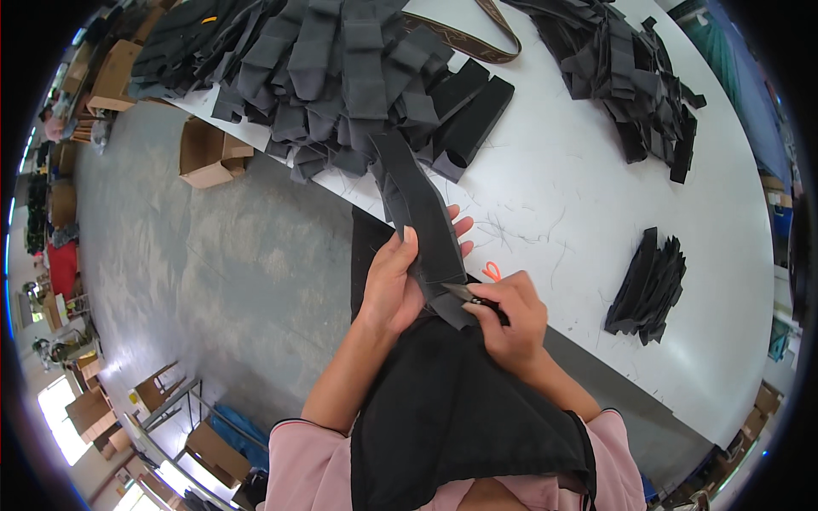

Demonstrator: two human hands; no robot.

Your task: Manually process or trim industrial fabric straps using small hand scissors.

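Observation:
A long black fabric strip (423,215) hangs down from the table edge toward my body. My left hand (394,281) holds it near its lower end, thumb on top and fingers curled beneath, their tips showing past the far side. In my right hand (514,317) are small thread snips (461,292) with metal blades and a dark grip. The blades touch or lie just over the strip at a seam close to its end; whether they are closed on a thread is too small to tell. An orange loop (492,271) shows just beyond my right hand.
A big heap of dark fabric strips (319,77) covers the table's far left. Another pile (626,77) lies far right, and a smaller bundle (648,285) nearer on the right. A brown patterned strap (477,43) and loose threads lie on the white table (545,162). An open carton (209,153) stands left.

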